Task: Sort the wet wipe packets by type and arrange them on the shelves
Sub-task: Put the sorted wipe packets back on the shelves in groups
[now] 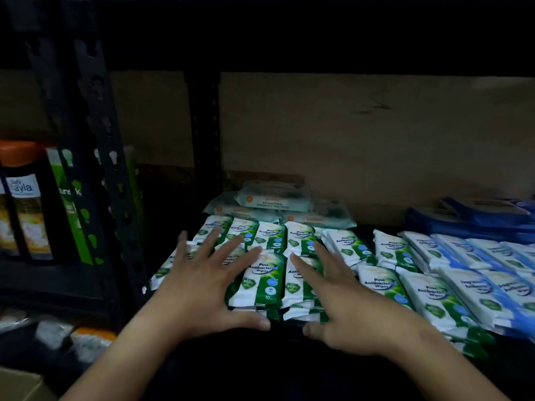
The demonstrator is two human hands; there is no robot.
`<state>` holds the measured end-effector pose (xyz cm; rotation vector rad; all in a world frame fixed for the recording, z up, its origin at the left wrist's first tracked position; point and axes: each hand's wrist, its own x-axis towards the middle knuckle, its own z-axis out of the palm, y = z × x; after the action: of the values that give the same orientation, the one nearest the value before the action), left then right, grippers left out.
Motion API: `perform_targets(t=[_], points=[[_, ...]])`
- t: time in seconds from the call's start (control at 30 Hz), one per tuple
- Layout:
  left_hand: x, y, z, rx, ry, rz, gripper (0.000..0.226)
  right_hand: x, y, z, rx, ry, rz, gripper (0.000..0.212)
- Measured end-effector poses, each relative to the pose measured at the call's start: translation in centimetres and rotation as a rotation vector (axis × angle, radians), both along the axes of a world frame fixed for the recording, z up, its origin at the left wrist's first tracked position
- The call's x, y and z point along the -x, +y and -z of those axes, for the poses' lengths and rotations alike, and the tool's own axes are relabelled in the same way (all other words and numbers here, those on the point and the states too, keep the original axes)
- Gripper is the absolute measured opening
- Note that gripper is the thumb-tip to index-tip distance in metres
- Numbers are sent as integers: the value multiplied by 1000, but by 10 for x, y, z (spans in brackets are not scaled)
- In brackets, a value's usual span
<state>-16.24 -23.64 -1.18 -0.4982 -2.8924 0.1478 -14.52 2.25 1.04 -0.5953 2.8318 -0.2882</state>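
Head view, looking down onto a dark metal shelf with a brown board behind it, and the shelf is well loaded: green-and-white Pine Antibacterial wipe packets lie flat in overlapping rows across the left and middle of it. To their right, touching them, runs a row of blue-and-white wipe packets, and behind those sits a stack of dark blue packs. At the back of the green rows, against the board, there is a small heap of pale teal antibacterial wipe packs, one lying on top of the others. Both hands are on the green packets now: the left hand is spread flat with straight fingers over the left rows, thumb along the packets' near edge, gripping nothing. The right hand is likewise flat, fingers stretched over the middle rows, thumb low at the front edge, nothing pinched. Left of the shelf stands a black perforated metal upright, and beyond it a neighbouring bay holds dark shampoo bottles with an orange cap beside a tall green box. Bottom left, a cardboard box corner pokes in.
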Motion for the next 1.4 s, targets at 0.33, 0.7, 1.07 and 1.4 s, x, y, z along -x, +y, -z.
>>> perform_targets(t=[0.33,0.7,1.07,1.4], points=[[10,-12,7,-48,-151,-102,116,7,-34,20,547,-30,291,97],[8,-8,5,-145,-55,12,115,18,-42,12,626,-53,387,95],[22,-2,3,-95,-236,10,106,74,-47,19,516,-96,426,83],[27,-12,-21,-89,-362,38,128,60,-37,10,627,85,355,56]])
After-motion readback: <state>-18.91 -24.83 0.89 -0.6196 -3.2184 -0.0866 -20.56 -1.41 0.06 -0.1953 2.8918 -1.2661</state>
